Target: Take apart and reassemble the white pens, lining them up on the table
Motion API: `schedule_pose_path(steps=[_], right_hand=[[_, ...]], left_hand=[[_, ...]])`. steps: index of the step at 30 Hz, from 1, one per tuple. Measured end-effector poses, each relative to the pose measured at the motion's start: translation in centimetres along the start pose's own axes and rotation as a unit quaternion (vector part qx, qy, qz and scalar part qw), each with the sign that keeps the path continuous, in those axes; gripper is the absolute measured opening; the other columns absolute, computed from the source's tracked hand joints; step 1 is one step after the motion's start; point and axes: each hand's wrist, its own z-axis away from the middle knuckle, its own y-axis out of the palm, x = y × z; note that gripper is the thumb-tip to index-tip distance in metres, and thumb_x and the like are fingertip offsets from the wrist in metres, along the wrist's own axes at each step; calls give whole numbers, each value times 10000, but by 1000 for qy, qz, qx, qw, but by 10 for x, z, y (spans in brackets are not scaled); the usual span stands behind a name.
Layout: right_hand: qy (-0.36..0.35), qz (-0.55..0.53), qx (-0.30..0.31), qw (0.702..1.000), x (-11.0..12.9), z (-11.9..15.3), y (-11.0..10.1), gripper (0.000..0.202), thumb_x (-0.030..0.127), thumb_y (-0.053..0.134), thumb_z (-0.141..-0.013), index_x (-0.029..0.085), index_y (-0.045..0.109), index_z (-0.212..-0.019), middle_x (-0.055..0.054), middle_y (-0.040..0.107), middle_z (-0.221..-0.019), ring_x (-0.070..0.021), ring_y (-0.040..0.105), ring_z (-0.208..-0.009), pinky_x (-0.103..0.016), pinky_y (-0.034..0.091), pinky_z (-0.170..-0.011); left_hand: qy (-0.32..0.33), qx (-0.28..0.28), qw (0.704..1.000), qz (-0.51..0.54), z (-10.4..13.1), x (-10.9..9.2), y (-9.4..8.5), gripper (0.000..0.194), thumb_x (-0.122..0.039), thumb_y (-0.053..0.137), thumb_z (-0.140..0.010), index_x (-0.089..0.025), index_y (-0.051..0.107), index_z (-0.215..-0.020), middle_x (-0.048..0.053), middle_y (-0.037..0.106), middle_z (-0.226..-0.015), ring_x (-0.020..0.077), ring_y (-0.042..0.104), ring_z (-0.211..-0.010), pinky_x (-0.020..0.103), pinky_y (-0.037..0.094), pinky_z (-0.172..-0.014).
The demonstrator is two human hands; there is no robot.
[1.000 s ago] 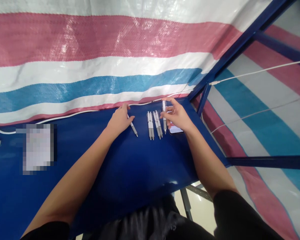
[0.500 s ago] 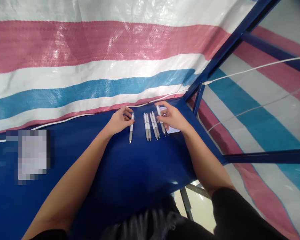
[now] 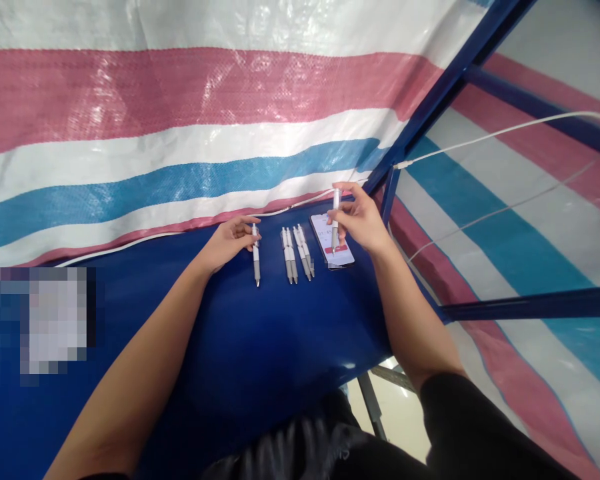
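My left hand (image 3: 230, 243) pinches a white and grey click pen (image 3: 257, 263) near its top, with the tip pointing toward me. My right hand (image 3: 361, 219) holds another white and grey pen (image 3: 335, 230) between thumb and fingers, raised over a smartphone (image 3: 347, 255) with a lit screen. Between my hands, a left pair of matching pens (image 3: 289, 257) and a right pair of pens (image 3: 304, 253) lie side by side on the blue table (image 3: 280, 327), tips toward me.
A pixelated pale object (image 3: 57, 323) is on the table at the left. A white cable (image 3: 120, 248) runs along the back edge by a striped plastic sheet (image 3: 180, 90). A blue metal frame (image 3: 420, 123) stands at the right, with another white cable (image 3: 485, 137) strung from it.
My right hand has lifted its pen up and to the right, away from the pen row, uncovering more of the phone. My left hand stays on its pen. The view has shifted slightly.
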Motion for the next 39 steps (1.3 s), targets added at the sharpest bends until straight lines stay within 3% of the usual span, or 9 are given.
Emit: schedule_pose_path(steps=[7, 11, 13, 18, 22, 25, 29, 34, 39], right_hand=[[22, 9, 68, 997, 0, 6, 28, 697, 393, 727, -869, 285, 475, -1510, 28, 652, -806, -151, 570, -466, -330, 544, -423], [26, 7, 96, 995, -3, 7, 32, 856, 392, 724, -890, 294, 334, -1646, 9, 689, -865, -169, 636, -508, -343, 593, -476], [23, 8, 93, 995, -4, 7, 31, 874, 380, 720, -891, 290, 314, -1660, 11, 688, -863, -169, 637, -506, -336, 588, -465], [26, 27, 65, 997, 1, 7, 33, 664, 311, 698, -884, 262, 496, -1514, 21, 666, -808, -143, 582, -458, -296, 524, -385], [38, 13, 23, 999, 1, 6, 36, 693, 271, 683, -873, 281, 477, -1534, 32, 664, -799, -143, 578, -455, -314, 562, -397], [42, 20, 31, 998, 0, 5, 35, 688, 255, 692, -865, 264, 507, -1527, 28, 669, -784, -145, 578, -450, -322, 572, -401], [35, 16, 57, 998, -2, 6, 33, 852, 260, 706, -879, 255, 363, -1659, 24, 691, -809, -157, 614, -468, -343, 614, -455], [19, 63, 71, 995, -1, 9, 32, 629, 232, 670, -866, 245, 541, -1482, 34, 685, -767, -149, 609, -440, -305, 558, -415], [15, 109, 74, 991, 1, 11, 33, 617, 168, 657, -841, 245, 573, -1447, 33, 677, -744, -148, 591, -417, -288, 515, -362]], left_hand=[[3, -24, 1000, 6, 0, 0, 2, 469, -280, 827, -756, -153, 729, -1196, 50, 733, -896, 147, 655, -722, 284, 566, -672], [5, -21, 1000, -2, 0, -2, 2, 449, -281, 819, -757, -158, 737, -1181, 52, 728, -875, 159, 653, -726, 285, 548, -655], [7, -21, 1000, -6, 0, -2, 2, 438, -276, 812, -761, -163, 741, -1178, 51, 730, -877, 157, 645, -719, 285, 542, -651], [7, -29, 1000, -7, 0, -2, 2, 376, -284, 767, -800, -172, 758, -1159, 43, 722, -853, 142, 608, -671, 264, 492, -594], [1, -38, 999, -3, 0, -2, 3, 369, -289, 768, -803, -167, 755, -1151, 32, 718, -823, 103, 522, -558, 245, 421, -510], [-17, -46, 999, 8, 0, -4, 2, 401, -292, 787, -794, -151, 746, -1167, 37, 723, -829, 89, 495, -516, 239, 369, -458], [-30, -50, 998, 27, 0, -4, 2, 417, -306, 800, -799, -147, 742, -1180, 40, 728, -842, 85, 509, -518, 231, 365, -448], [-25, -54, 998, 18, -1, -2, 2, 415, -318, 792, -812, -149, 741, -1187, 44, 730, -844, 90, 511, -521, 240, 388, -457], [-20, -54, 998, 2, -2, -1, 1, 397, -317, 773, -837, -157, 751, -1200, 47, 739, -850, 89, 501, -515, 243, 407, -466]])
